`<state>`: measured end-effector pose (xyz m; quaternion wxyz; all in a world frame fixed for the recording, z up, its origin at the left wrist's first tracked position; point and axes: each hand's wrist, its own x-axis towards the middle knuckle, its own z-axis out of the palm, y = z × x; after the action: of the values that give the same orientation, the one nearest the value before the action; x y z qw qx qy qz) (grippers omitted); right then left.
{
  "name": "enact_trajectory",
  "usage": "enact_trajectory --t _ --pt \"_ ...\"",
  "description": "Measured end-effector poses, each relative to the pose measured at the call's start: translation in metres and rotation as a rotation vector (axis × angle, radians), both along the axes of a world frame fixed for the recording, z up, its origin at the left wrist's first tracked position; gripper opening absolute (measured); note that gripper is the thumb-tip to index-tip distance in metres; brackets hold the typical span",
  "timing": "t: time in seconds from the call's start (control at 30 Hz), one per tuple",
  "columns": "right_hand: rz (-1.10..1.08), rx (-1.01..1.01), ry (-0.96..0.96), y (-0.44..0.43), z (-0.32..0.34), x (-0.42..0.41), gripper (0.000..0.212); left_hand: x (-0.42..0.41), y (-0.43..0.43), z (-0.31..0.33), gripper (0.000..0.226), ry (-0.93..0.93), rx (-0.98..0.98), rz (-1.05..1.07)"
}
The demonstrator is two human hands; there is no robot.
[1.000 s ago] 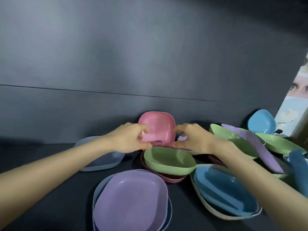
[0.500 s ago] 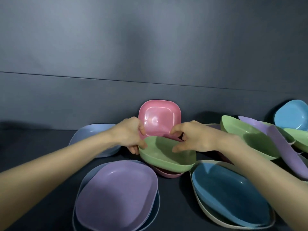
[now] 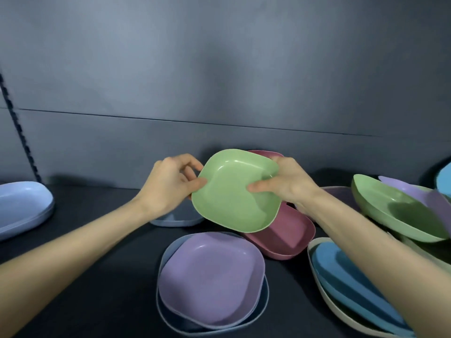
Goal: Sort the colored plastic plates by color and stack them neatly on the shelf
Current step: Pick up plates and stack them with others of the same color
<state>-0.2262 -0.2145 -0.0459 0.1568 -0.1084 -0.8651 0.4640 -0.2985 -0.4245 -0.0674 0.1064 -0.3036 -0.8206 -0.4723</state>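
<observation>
Green plate [image 3: 234, 191] now lifted off the pink plate [image 3: 283, 236] at frame centre, left hand [image 3: 170, 184] and right hand [image 3: 285, 182] both pinching its rim; sorting begins.

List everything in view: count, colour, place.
green plate: 1, green, lifted at centre
pink plates: 2, dark pink, beneath and behind it
lilac plate: 1, lilac, front centre
grey-blue plates: 2, one under lilac plate, one behind it
pale blue plates: stack, count unclear, far left
blue plates: nested in cream plate, front right
right pile: green, lilac, blue plates, count unclear
shelf: 1, dark, underneath
left hand: grips green plate's left edge
right hand: grips its right edge
</observation>
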Motion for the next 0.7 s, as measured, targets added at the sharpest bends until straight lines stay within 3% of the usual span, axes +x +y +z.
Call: enact_trajectory --t 0.1,0.3,0.53,0.7 --pt "-0.011 0.024 0.000 -0.014 -0.007 -0.013 0.043 -0.011 -0.019 -0.007 0.010 -0.027 -0.018 0.007" --pt "-0.127 0.366 0.096 -0.032 -0.007 -0.028 0.045 -0.047 -0.062 -0.029 0.029 -0.092 -0.279 0.183" --pt "-0.156 0.407 0.105 -0.040 -0.006 -0.031 0.039 -0.070 -0.062 -0.049 0.072 -0.338 -0.427 0.241" --pt "-0.164 0.411 0.109 -0.045 -0.006 -0.028 0.046 -0.077 -0.057 -0.054 0.066 -0.456 -0.395 0.270"
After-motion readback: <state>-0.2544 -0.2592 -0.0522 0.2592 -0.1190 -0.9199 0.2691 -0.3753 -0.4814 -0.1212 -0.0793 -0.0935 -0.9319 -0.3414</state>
